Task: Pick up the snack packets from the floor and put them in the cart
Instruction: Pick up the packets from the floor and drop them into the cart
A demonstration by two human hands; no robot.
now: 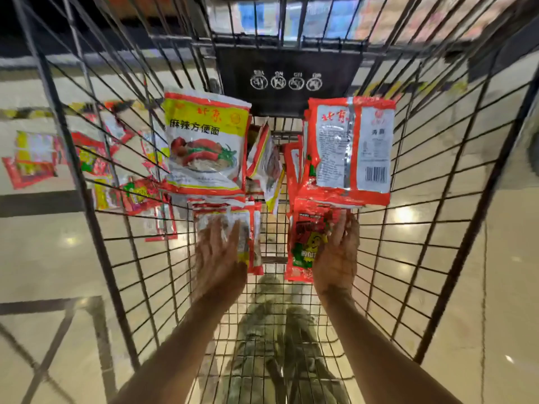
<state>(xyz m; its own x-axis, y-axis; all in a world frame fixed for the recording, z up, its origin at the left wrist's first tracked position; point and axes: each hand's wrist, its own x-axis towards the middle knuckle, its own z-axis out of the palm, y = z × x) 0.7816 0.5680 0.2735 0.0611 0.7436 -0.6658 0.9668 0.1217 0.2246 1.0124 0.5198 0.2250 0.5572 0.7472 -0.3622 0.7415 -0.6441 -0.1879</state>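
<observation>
Both my hands are inside the wire cart (437, 199). My left hand (218, 255) holds a fanned stack of red and yellow snack packets (204, 147); its fingers lie spread across the lowest one and the thumb is hidden. My right hand (337, 258) grips a second stack (350, 150) by its near end, the top packet showing its barcode side. Between the two stacks a few loose packets (265, 161) sit tilted. More packets (35, 158) lie on the floor to the left, seen through the cart's wires.
A black flap with white icons (288, 80) closes the cart's far end. The glossy tiled floor (510, 287) surrounds the cart, with dark lines at the left. Blurred store shelves (320, 16) run along the top. My trouser legs (268, 330) show through the mesh bottom.
</observation>
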